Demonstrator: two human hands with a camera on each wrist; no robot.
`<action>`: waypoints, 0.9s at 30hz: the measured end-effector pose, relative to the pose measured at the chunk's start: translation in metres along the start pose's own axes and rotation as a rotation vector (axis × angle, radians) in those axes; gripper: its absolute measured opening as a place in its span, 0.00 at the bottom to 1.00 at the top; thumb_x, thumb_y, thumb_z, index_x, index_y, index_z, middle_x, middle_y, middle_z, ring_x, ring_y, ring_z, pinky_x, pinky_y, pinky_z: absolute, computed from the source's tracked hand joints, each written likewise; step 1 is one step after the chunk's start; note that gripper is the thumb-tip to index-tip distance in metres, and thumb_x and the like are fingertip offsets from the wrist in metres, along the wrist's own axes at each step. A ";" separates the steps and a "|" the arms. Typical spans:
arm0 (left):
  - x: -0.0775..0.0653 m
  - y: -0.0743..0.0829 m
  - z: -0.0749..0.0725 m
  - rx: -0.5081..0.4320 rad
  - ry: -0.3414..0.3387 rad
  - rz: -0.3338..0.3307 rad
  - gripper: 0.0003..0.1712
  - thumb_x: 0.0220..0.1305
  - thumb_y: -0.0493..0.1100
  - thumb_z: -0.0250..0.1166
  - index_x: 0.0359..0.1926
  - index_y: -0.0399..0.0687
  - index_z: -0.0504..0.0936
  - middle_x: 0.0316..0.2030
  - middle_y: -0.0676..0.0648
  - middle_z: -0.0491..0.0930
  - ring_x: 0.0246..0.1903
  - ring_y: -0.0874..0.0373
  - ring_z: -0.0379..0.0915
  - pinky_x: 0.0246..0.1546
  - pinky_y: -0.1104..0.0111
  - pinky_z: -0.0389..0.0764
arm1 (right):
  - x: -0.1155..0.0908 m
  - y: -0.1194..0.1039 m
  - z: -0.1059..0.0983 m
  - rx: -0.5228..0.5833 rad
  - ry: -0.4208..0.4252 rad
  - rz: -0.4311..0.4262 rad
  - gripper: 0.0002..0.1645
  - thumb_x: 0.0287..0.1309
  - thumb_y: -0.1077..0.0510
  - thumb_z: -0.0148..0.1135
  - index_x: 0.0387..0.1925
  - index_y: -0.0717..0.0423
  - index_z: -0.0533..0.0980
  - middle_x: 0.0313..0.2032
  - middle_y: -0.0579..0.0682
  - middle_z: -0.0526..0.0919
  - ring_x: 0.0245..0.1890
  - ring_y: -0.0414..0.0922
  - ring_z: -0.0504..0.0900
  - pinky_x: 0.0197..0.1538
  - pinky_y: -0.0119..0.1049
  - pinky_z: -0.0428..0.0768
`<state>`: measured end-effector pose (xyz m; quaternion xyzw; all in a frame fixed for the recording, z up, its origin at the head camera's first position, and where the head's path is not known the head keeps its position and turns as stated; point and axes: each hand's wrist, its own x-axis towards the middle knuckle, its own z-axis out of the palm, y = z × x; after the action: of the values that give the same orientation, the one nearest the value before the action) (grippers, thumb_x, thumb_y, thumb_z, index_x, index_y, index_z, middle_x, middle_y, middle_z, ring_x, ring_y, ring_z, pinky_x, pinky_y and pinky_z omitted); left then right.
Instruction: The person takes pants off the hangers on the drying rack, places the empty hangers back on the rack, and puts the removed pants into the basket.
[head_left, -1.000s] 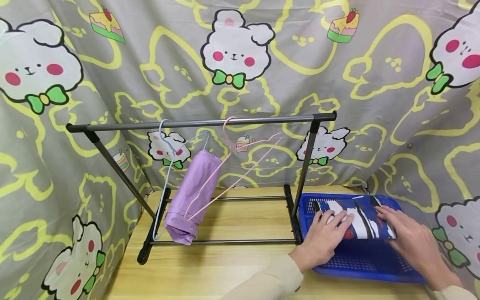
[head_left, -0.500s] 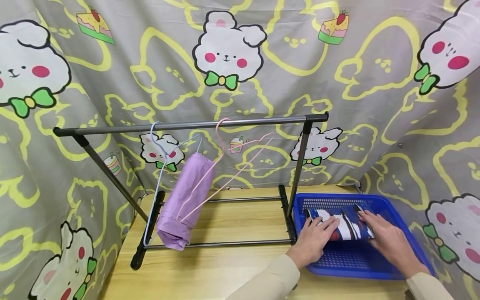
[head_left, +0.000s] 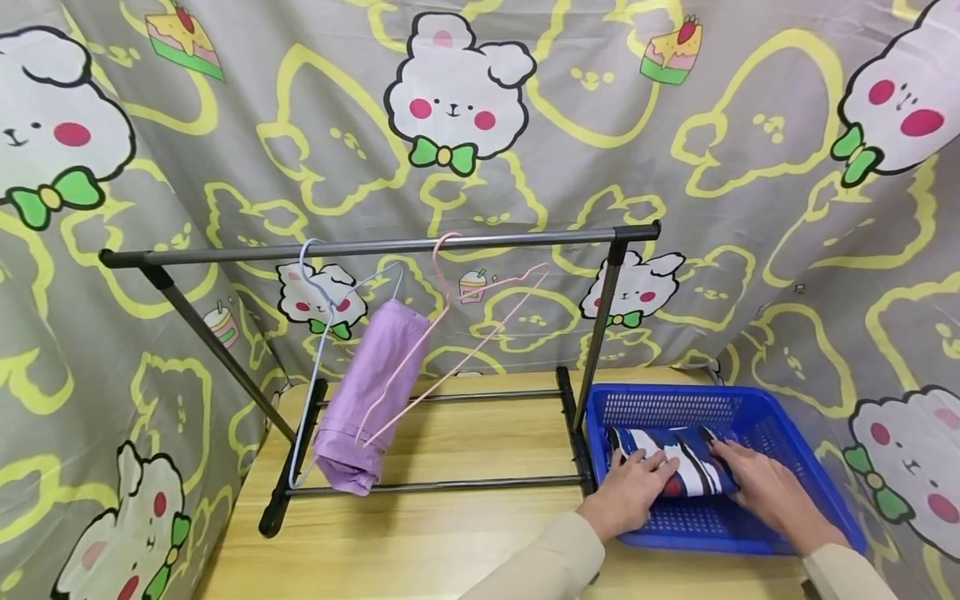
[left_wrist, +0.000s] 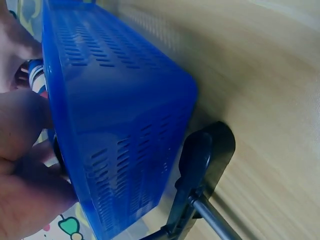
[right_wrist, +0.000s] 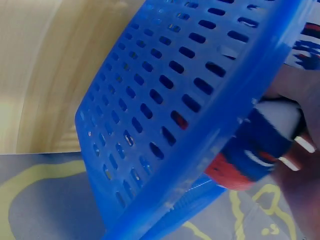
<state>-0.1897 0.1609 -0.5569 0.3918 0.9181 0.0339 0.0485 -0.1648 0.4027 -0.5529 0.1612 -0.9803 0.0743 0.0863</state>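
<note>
Purple cloth [head_left: 371, 392], then pink hanger [head_left: 491, 289]: could tangle if rack [head_left: 382, 247] jolted. Left hand [head_left: 628, 493] grips left end of patterned cloth [head_left: 693, 461], inside blue basket [head_left: 712, 543]; right hand [head_left: 763, 486] grips right end. Uneven release might unfold cloth; careless knock might shift basket.

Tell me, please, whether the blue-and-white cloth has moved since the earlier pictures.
Yes: in the head view, measured against the rack, the blue-and-white cloth has shifted downward, settling lower inside the basket.
</note>
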 end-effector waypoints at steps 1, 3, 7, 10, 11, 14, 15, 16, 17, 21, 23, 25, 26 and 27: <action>-0.001 0.000 -0.001 0.002 -0.008 0.002 0.49 0.62 0.47 0.75 0.78 0.72 0.59 0.74 0.63 0.62 0.71 0.62 0.60 0.69 0.56 0.67 | 0.001 -0.002 -0.001 0.007 -0.020 0.008 0.42 0.28 0.72 0.83 0.54 0.68 0.78 0.50 0.74 0.81 0.47 0.70 0.82 0.45 0.65 0.80; -0.002 0.001 -0.001 0.005 -0.021 0.005 0.49 0.63 0.48 0.75 0.78 0.73 0.59 0.74 0.63 0.62 0.71 0.62 0.60 0.69 0.56 0.67 | 0.002 -0.005 -0.001 0.025 -0.045 0.014 0.42 0.28 0.74 0.82 0.54 0.68 0.78 0.49 0.73 0.82 0.47 0.70 0.82 0.45 0.64 0.80; -0.005 0.002 -0.002 0.022 -0.033 0.000 0.47 0.61 0.51 0.76 0.77 0.75 0.62 0.72 0.65 0.63 0.70 0.64 0.61 0.68 0.57 0.68 | 0.003 -0.011 0.001 0.055 -0.047 0.001 0.40 0.24 0.75 0.81 0.50 0.66 0.78 0.46 0.69 0.83 0.42 0.67 0.84 0.41 0.63 0.81; -0.006 0.003 -0.003 0.050 -0.025 0.006 0.43 0.58 0.53 0.77 0.73 0.76 0.68 0.69 0.67 0.67 0.66 0.66 0.65 0.65 0.60 0.70 | 0.004 -0.014 0.002 0.078 -0.062 -0.002 0.39 0.21 0.72 0.82 0.46 0.65 0.79 0.44 0.69 0.84 0.40 0.65 0.84 0.39 0.62 0.81; -0.007 0.004 -0.003 0.063 -0.019 0.010 0.42 0.58 0.53 0.78 0.71 0.76 0.71 0.68 0.68 0.69 0.64 0.67 0.67 0.64 0.61 0.71 | 0.004 -0.015 0.002 0.089 -0.074 0.000 0.39 0.20 0.71 0.83 0.46 0.64 0.79 0.43 0.68 0.84 0.40 0.65 0.84 0.38 0.62 0.82; -0.010 0.006 -0.003 0.083 0.004 0.017 0.33 0.56 0.52 0.78 0.63 0.76 0.79 0.59 0.70 0.77 0.55 0.70 0.73 0.56 0.66 0.75 | 0.004 -0.016 0.001 0.113 -0.129 0.014 0.39 0.20 0.67 0.86 0.44 0.63 0.79 0.40 0.64 0.85 0.37 0.61 0.84 0.37 0.59 0.81; -0.010 0.006 -0.003 0.082 0.006 0.014 0.30 0.57 0.51 0.78 0.60 0.76 0.81 0.56 0.70 0.79 0.51 0.71 0.74 0.54 0.68 0.76 | 0.004 -0.017 0.000 0.125 -0.153 0.021 0.39 0.21 0.66 0.86 0.44 0.64 0.79 0.38 0.63 0.85 0.36 0.60 0.84 0.37 0.59 0.81; -0.011 0.007 -0.003 0.083 0.007 0.011 0.27 0.57 0.51 0.78 0.58 0.76 0.83 0.52 0.69 0.80 0.48 0.71 0.75 0.51 0.69 0.76 | 0.004 -0.017 -0.001 0.137 -0.176 0.033 0.38 0.22 0.65 0.87 0.44 0.63 0.79 0.37 0.61 0.85 0.36 0.59 0.84 0.37 0.58 0.81; -0.012 0.007 -0.003 0.082 0.006 0.008 0.25 0.57 0.50 0.78 0.55 0.76 0.84 0.48 0.69 0.82 0.46 0.72 0.76 0.48 0.71 0.76 | 0.005 -0.018 -0.001 0.146 -0.202 0.046 0.38 0.23 0.65 0.87 0.44 0.64 0.79 0.36 0.60 0.85 0.36 0.59 0.84 0.37 0.58 0.81; -0.014 0.008 -0.002 0.055 -0.009 -0.016 0.14 0.59 0.48 0.77 0.44 0.72 0.87 0.38 0.66 0.83 0.39 0.72 0.77 0.41 0.74 0.78 | 0.006 -0.020 -0.003 0.196 -0.305 0.110 0.35 0.30 0.62 0.87 0.44 0.66 0.80 0.38 0.61 0.85 0.40 0.62 0.84 0.42 0.63 0.80; -0.015 0.010 -0.001 0.044 -0.005 -0.026 0.08 0.59 0.47 0.76 0.37 0.68 0.87 0.34 0.65 0.83 0.35 0.71 0.77 0.37 0.75 0.78 | 0.007 -0.021 -0.004 0.224 -0.349 0.150 0.33 0.31 0.62 0.86 0.44 0.68 0.81 0.39 0.62 0.85 0.41 0.62 0.83 0.44 0.63 0.80; -0.015 0.012 -0.001 0.044 0.011 -0.033 0.08 0.58 0.46 0.76 0.30 0.65 0.85 0.31 0.64 0.83 0.33 0.71 0.77 0.34 0.76 0.78 | 0.007 -0.022 -0.004 0.245 -0.387 0.189 0.32 0.33 0.62 0.86 0.44 0.70 0.82 0.39 0.63 0.85 0.41 0.60 0.83 0.44 0.62 0.81; -0.016 0.013 0.000 0.047 0.021 -0.035 0.09 0.58 0.46 0.76 0.27 0.64 0.83 0.30 0.64 0.83 0.32 0.71 0.77 0.32 0.76 0.78 | 0.007 -0.022 -0.004 0.253 -0.404 0.206 0.31 0.33 0.62 0.86 0.43 0.70 0.82 0.38 0.63 0.85 0.40 0.59 0.83 0.44 0.61 0.81; -0.016 0.014 0.001 0.049 0.029 -0.033 0.10 0.57 0.46 0.76 0.26 0.64 0.82 0.30 0.64 0.83 0.31 0.71 0.77 0.31 0.76 0.77 | 0.006 -0.022 -0.004 0.260 -0.419 0.222 0.30 0.34 0.63 0.85 0.42 0.71 0.82 0.38 0.62 0.85 0.40 0.58 0.83 0.44 0.60 0.81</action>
<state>-0.1688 0.1592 -0.5550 0.3772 0.9256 0.0160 0.0262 -0.1626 0.3805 -0.5452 0.0744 -0.9707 0.1737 -0.1486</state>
